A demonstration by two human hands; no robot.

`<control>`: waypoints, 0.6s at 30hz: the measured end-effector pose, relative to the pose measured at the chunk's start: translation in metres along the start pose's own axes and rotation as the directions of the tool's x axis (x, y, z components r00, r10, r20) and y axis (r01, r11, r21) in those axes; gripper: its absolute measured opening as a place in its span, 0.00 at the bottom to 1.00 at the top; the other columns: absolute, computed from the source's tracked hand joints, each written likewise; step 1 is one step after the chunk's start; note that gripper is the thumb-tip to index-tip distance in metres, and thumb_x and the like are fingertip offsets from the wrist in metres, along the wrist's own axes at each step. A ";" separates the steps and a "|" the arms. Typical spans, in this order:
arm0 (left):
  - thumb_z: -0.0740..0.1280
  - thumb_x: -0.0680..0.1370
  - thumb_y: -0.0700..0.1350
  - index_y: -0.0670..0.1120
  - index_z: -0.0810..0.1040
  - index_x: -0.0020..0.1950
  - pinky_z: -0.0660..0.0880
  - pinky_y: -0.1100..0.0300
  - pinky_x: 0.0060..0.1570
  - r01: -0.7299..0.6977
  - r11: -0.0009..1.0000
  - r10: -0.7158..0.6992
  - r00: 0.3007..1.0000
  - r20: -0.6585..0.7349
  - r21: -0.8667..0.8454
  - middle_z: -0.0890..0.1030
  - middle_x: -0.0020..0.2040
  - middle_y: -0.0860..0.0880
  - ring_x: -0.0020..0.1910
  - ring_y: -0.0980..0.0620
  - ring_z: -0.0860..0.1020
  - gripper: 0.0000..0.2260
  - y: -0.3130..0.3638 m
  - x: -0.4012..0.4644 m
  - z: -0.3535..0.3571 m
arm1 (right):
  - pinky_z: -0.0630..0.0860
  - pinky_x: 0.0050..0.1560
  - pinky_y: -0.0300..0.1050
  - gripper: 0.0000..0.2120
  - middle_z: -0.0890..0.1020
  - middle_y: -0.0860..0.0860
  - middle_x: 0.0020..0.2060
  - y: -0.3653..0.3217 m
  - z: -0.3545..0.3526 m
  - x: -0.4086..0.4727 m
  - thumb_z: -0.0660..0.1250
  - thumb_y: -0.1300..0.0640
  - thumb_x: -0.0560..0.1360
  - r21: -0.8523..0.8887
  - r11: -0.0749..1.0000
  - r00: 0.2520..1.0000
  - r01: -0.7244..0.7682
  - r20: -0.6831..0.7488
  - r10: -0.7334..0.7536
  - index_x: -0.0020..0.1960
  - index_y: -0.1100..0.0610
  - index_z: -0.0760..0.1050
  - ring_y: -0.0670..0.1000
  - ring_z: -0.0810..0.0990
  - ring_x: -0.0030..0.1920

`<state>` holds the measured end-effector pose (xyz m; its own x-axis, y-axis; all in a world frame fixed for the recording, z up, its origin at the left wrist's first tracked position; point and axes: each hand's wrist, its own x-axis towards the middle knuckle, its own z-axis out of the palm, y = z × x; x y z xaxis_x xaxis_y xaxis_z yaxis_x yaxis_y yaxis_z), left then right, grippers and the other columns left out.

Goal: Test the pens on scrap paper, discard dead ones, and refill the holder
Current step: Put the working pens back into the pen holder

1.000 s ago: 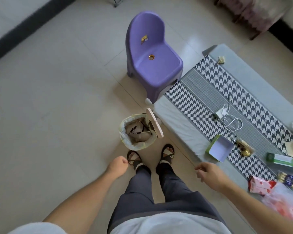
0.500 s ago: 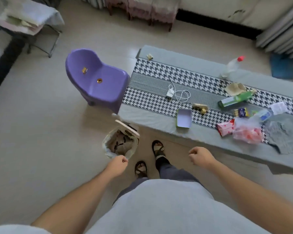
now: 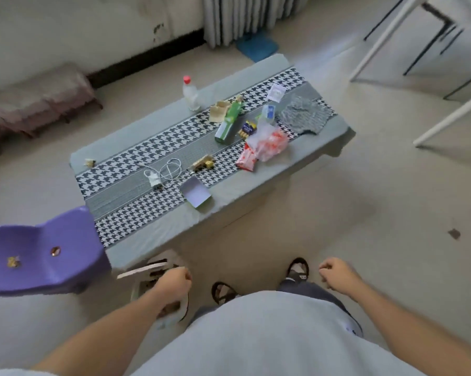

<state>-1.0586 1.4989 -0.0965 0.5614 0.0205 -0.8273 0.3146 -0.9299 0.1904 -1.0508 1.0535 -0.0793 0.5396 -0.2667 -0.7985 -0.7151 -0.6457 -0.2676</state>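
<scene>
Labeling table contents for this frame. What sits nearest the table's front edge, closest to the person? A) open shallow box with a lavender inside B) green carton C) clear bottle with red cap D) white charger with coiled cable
A: the open shallow box with a lavender inside lies on the houndstooth-patterned table runner by the near edge; the charger, carton and bottle all lie farther back.

Small open purple-lined cardboard box (image 3: 195, 191) on low cloth-covered table (image 3: 152, 232), far beyond left fingers (image 3: 185, 276); purple plastic chair (image 3: 39, 256) to their left.
</scene>
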 end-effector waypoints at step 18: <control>0.67 0.76 0.38 0.48 0.80 0.42 0.77 0.64 0.34 -0.225 0.969 0.222 0.974 0.044 0.105 0.84 0.41 0.46 0.35 0.51 0.81 0.06 0.432 0.067 0.029 | 0.68 0.32 0.42 0.09 0.77 0.57 0.31 0.306 -0.161 0.030 0.63 0.65 0.77 0.444 0.849 0.947 -0.287 -0.003 0.322 0.38 0.58 0.71 0.53 0.73 0.31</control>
<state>-0.9071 1.0879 -0.0847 0.5829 -0.2023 -0.7869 0.0984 -0.9438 0.3155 -1.1817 0.7326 -0.0982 0.2824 -0.4625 -0.8404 -0.9591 -0.1543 -0.2373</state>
